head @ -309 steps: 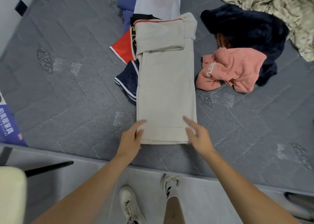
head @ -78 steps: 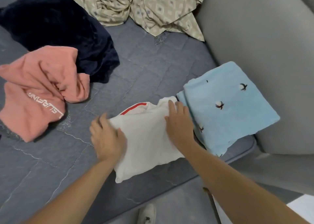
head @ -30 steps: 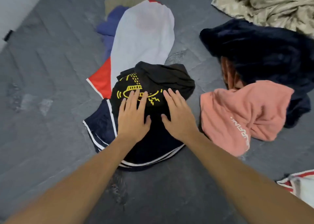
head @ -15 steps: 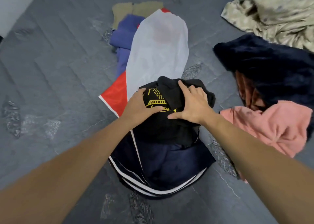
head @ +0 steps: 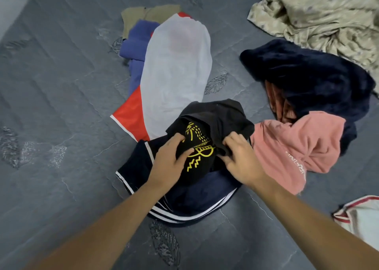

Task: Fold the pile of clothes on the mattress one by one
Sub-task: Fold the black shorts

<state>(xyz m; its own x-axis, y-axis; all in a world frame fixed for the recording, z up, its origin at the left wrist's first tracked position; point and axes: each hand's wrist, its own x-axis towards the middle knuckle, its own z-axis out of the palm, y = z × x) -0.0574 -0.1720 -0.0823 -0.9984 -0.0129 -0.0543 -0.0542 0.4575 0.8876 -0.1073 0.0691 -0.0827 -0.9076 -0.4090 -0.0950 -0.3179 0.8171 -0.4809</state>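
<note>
Both hands on the black printed garment (head: 207, 138), centre frame, on top of navy striped shorts (head: 184, 200). Left hand (head: 170, 163) and right hand (head: 238, 159) each have fingers curled into its cloth, pinching it. Judgement: lift straight up to clear the shorts, find two corners, shake flat. Open mattress (head: 51, 167) at lower left is the best laying room; pink sweatshirt (head: 297, 146) crowds the right, white garment (head: 176, 75) lies just above.
</note>
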